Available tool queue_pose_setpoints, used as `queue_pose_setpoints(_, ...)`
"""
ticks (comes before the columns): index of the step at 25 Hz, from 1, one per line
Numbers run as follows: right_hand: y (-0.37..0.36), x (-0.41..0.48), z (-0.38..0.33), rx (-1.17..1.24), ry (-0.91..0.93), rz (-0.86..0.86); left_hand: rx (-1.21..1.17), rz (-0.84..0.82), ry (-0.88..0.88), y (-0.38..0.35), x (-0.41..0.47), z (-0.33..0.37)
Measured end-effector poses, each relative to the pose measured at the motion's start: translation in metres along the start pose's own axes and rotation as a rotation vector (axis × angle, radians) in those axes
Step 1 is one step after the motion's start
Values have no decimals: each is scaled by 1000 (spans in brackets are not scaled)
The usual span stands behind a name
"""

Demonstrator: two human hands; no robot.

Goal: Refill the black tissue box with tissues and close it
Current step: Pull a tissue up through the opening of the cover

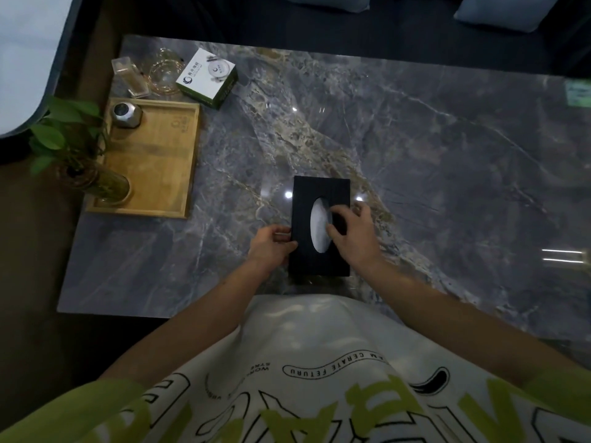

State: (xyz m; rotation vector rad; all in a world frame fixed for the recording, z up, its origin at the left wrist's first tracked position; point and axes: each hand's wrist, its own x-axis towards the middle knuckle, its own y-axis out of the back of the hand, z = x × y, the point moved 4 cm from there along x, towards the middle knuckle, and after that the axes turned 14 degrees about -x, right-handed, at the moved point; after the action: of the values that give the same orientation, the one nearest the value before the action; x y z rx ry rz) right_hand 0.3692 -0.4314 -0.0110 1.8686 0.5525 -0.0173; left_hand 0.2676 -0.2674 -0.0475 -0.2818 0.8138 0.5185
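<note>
The black tissue box point(315, 260) lies flat on the grey marble table point(415, 148), near the front edge in front of me. Its lid is on, and white tissue point(319, 223) shows through the oval opening on top. My left hand point(271, 246) grips the box's left side, thumb on the top edge. My right hand point(350, 233) rests on the top of the box, with its fingertips at the right rim of the oval opening, touching the tissue there.
At the table's left stands a wooden tray point(153, 161) holding a metal tin point(126, 115) and a plant in a glass vase point(96, 183). Behind it are a green-and-white carton point(206, 78) and clear glassware point(163, 71). A dark sofa with cushions point(505, 11) runs along the far side.
</note>
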Motion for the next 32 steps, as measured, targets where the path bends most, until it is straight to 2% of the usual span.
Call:
queue_pose_setpoints(4,-11,3,-18,-369,-9,-189,23,-11,-13,-1,-1,-1)
queue_pose_setpoints(7,-18,6,-24,-522,-28,-247,43,-19,-19,-2,1,-1)
queue_pose_setpoints(11,-28,12,-29,-529,-91,-274,67,-18,-14,-1,1,0)
queue_pose_setpoints(15,-30,17,-28,-534,-121,-154,86,-19,-14,1,1,1)
queue_pose_setpoints(18,-32,19,-27,-545,-153,-128,105,-22,-23,1,2,2)
queue_pose_setpoints(24,-31,20,-26,-461,-154,-105,75,-22,-9,2,2,4)
queue_pose_setpoints(29,-18,17,-17,-90,-82,-91,23,-46,-8,3,2,4)
queue_pose_setpoints(32,-11,10,-12,54,-12,-26,0,-45,4,2,3,3)
